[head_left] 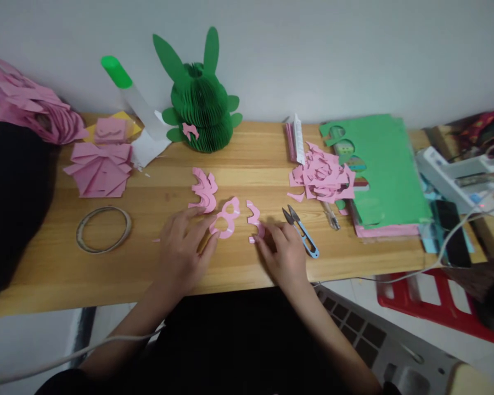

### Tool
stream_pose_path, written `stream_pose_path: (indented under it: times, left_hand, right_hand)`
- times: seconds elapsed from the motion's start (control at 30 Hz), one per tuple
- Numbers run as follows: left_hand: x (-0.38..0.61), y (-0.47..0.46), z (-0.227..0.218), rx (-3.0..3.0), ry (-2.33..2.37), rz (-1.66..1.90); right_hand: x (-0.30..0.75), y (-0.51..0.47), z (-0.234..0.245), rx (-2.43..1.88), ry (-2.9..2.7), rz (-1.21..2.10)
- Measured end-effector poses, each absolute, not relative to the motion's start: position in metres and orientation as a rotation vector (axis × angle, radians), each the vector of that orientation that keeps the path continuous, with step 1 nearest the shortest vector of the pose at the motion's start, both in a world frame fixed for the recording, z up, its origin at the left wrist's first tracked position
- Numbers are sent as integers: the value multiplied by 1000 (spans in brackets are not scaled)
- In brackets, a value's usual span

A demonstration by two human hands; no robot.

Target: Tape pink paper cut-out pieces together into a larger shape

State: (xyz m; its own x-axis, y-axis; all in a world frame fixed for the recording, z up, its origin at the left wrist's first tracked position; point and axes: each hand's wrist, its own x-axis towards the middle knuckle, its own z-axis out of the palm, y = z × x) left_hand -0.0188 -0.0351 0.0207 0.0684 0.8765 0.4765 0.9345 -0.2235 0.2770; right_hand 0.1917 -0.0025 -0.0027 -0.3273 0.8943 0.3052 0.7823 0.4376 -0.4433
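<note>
On the wooden table, my left hand (184, 247) has its fingers spread, and its index finger and thumb tips touch the edge of a pink paper cutout (229, 227) with two round holes. Just beyond that hand's fingertips lie several wavy pink cutouts (205, 189) bunched together. My right hand (283, 249) is closed at thumb and index finger on the lower end of a curvy pink paper piece (253, 211), which lies on the table. Right of this hand are blue-handled thread snips (302, 233), with their blades pointing away from me.
A green honeycomb-paper rabbit (201, 109) stands at the back near a green-capped tube (127, 88). Tape roll (80, 233) and folded pink paper (102, 170) lie left. Pink scraps (323, 173), green sheets (382, 175), a glue gun (448, 181) and a phone (450, 233) occupy the right.
</note>
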Motion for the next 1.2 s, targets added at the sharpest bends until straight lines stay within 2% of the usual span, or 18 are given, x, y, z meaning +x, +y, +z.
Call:
stream_pose_path:
  times: [0.1, 0.2, 0.37, 1.2]
  left_hand:
    - [-21, -20, 28, -2415, -1838, -731]
    - [-25, 3, 32, -2835, -1490, -600]
    - [-28, 29, 23, -3070, -1155, -467]
    - [-27, 35, 6, -3084, -1133, -527]
  right_hand:
    - [191, -2, 0, -1424, -2108, 327]
    - [194, 14, 11, -1375, -2074, 459]
    - [189, 57, 21, -1232, -2318, 680]
    - [192, 78, 10, -985, -2512, 610]
